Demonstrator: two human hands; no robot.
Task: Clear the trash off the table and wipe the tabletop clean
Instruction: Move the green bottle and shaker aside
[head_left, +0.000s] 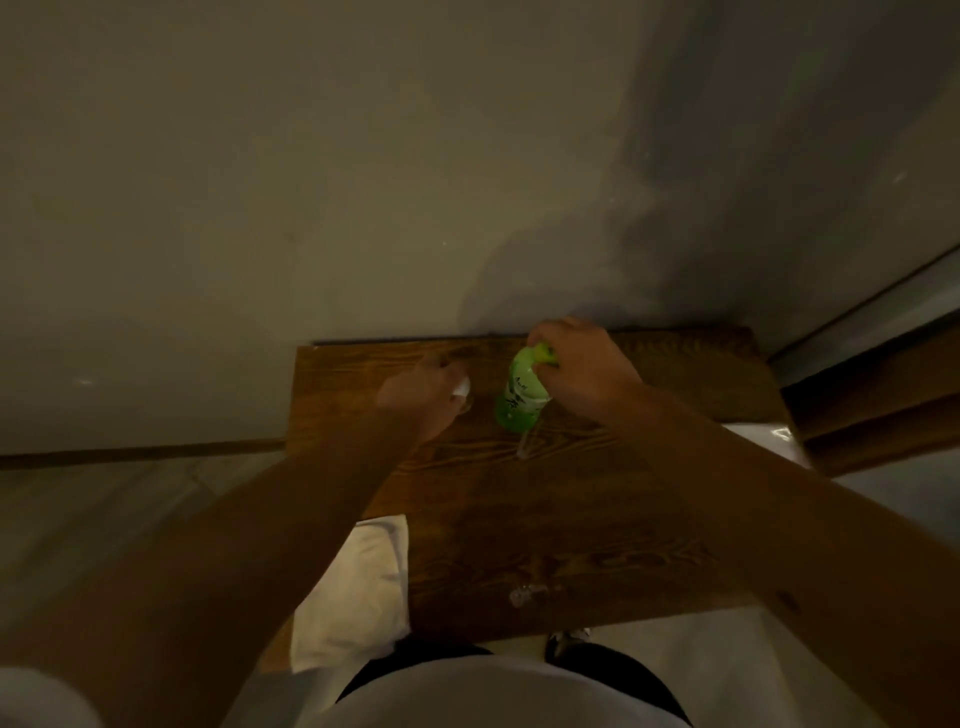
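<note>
Green bottle (521, 393) — upright on table (597, 519) | right hand (582, 366) grips top

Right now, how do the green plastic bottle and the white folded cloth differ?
The green plastic bottle stands far on the wooden table, gripped at its top by the right hand. The white folded cloth lies flat at the near left edge, untouched. Both rest on the table.
</note>
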